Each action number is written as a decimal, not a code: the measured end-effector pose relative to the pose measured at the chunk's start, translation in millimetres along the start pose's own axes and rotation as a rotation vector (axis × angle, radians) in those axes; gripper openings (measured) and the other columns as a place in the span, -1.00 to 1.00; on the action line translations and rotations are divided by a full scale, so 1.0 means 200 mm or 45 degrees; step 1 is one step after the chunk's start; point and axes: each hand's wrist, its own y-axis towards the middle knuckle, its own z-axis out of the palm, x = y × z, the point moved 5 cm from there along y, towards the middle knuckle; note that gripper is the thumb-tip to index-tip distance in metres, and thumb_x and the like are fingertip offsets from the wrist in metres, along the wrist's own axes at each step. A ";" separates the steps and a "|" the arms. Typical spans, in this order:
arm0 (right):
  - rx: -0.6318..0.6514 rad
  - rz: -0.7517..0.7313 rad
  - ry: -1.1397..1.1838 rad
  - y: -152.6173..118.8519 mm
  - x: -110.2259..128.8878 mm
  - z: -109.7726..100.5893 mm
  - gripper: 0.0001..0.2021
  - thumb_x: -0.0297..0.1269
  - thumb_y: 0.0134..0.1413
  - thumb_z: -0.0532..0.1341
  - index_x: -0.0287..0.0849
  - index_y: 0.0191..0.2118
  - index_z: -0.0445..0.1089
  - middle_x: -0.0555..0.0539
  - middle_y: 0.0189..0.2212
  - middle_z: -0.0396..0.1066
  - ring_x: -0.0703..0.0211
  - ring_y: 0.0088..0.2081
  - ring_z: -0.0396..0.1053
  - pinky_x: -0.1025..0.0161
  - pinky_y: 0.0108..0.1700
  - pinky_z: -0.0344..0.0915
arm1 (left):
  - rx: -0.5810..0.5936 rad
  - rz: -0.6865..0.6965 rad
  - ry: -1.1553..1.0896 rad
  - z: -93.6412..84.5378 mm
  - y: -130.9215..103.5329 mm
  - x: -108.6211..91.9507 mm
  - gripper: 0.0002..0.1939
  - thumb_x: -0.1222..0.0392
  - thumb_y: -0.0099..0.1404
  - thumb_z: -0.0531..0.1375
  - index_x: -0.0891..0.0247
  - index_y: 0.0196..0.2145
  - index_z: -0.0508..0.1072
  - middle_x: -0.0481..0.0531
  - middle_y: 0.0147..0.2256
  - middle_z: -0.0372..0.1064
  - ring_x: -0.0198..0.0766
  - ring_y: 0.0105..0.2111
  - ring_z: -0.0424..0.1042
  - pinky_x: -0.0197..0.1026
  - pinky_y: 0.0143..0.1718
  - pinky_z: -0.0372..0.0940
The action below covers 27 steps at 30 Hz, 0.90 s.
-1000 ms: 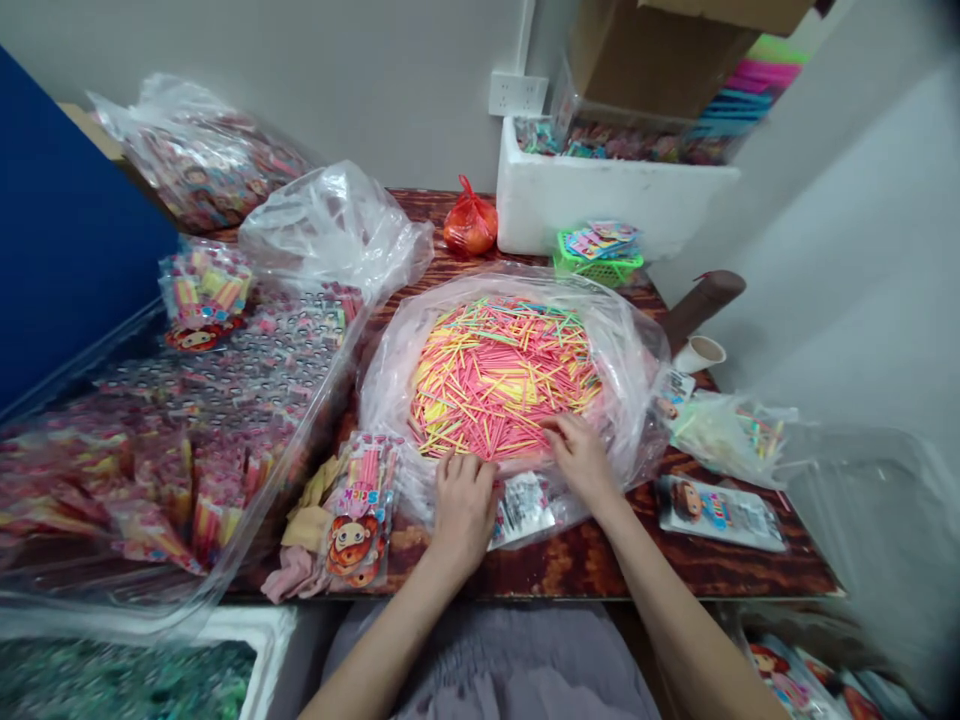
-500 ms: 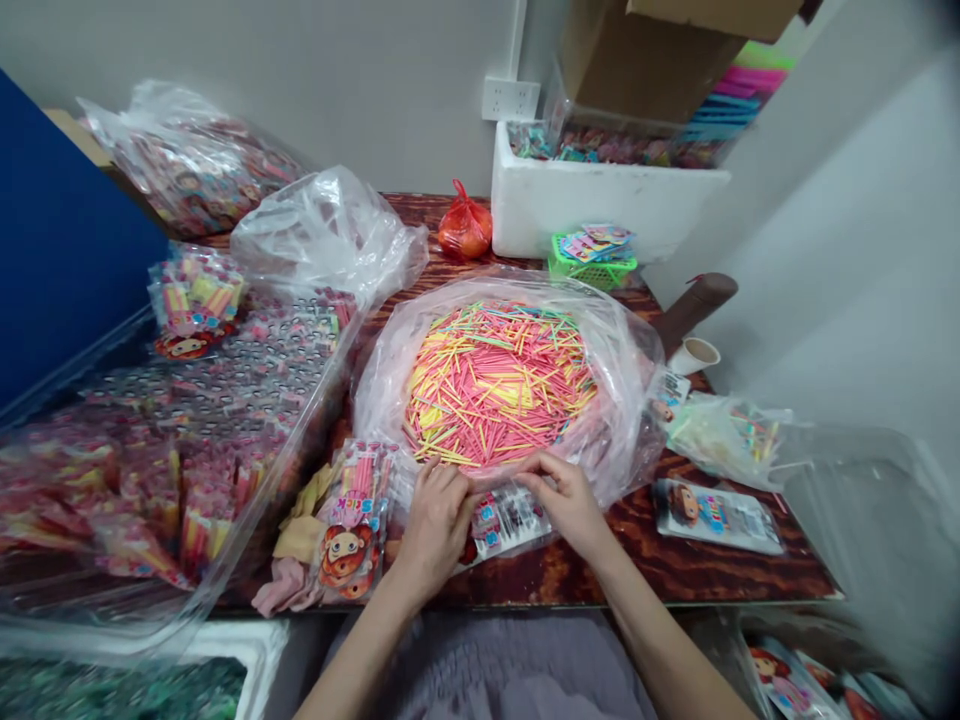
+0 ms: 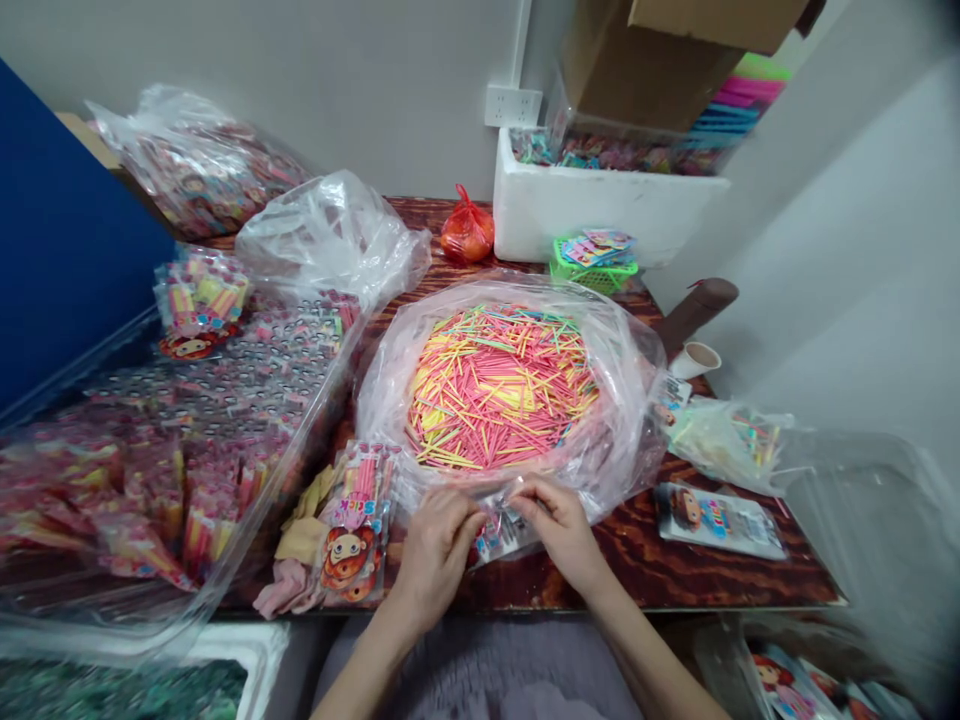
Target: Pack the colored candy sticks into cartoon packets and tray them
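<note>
A large clear plastic bag [image 3: 630,400] lies open mid-table, full of pink, yellow and green sticks [image 3: 502,390]. At its near edge, my left hand [image 3: 442,535] has its fingers curled and pinched over a small printed clear packet [image 3: 499,535]. Opposite it, my right hand [image 3: 551,515] pinches the same packet's upper right part between thumb and fingers. Between my hands the packet's lower part rests near the table edge. Left of my left hand lie filled packets with a cartoon face [image 3: 349,555], beside tan and pink finger cots or cloth scraps [image 3: 304,530].
On the left is a clear tray [image 3: 311,420] of filled packets. At the back stand a red bag [image 3: 467,230], a white foam box [image 3: 600,205] and a green basket [image 3: 596,275]. A paper cup [image 3: 696,358] and flat packets [image 3: 720,520] are on the right.
Both hands have drawn back slightly from the sticks toward the table edge, and now meet at the printed packet. The whole view has shifted a little.
</note>
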 end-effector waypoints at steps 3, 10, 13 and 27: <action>0.050 0.014 -0.102 0.07 -0.06 -0.06 -0.74 -0.17 0.24 0.11 -0.15 -0.42 0.40 0.04 -0.50 0.33 0.19 -0.41 0.29 0.29 -0.35 0.21 | 0.025 -0.008 0.022 0.01 -0.02 0.02 -0.72 0.18 0.42 0.01 0.22 -0.44 0.35 0.01 -0.43 0.32 -0.22 -0.36 0.32 -0.21 -0.31 0.15; 0.002 -0.188 -1.270 0.35 -0.13 -0.21 -0.82 -0.43 0.16 0.14 -0.21 -0.15 0.44 -0.22 -0.20 0.40 -0.07 -0.09 0.26 0.07 -0.05 0.20 | -0.015 -0.069 -0.021 0.02 -0.02 0.08 -0.78 0.19 0.42 0.01 0.20 -0.28 0.44 0.05 -0.32 0.38 -0.19 -0.26 0.37 -0.19 -0.22 0.22; 0.155 -0.262 -1.624 0.38 -0.14 -0.16 -0.82 -0.47 0.15 0.12 -0.24 -0.18 0.43 -0.26 -0.18 0.39 -0.11 -0.10 0.24 0.05 -0.09 0.18 | -0.034 -0.086 -0.021 0.02 -0.02 0.11 -0.79 0.19 0.41 0.03 0.20 -0.29 0.45 0.04 -0.33 0.39 -0.19 -0.26 0.38 -0.20 -0.23 0.22; 0.344 -0.331 -1.761 0.41 -0.20 -0.14 -0.84 -0.45 0.18 0.08 -0.28 -0.17 0.38 -0.25 -0.20 0.42 -0.09 -0.15 0.29 0.09 -0.11 0.10 | -0.076 -0.142 -0.113 0.02 -0.02 0.16 -0.77 0.18 0.42 0.01 0.22 -0.22 0.46 0.05 -0.30 0.40 -0.20 -0.23 0.38 -0.19 -0.18 0.23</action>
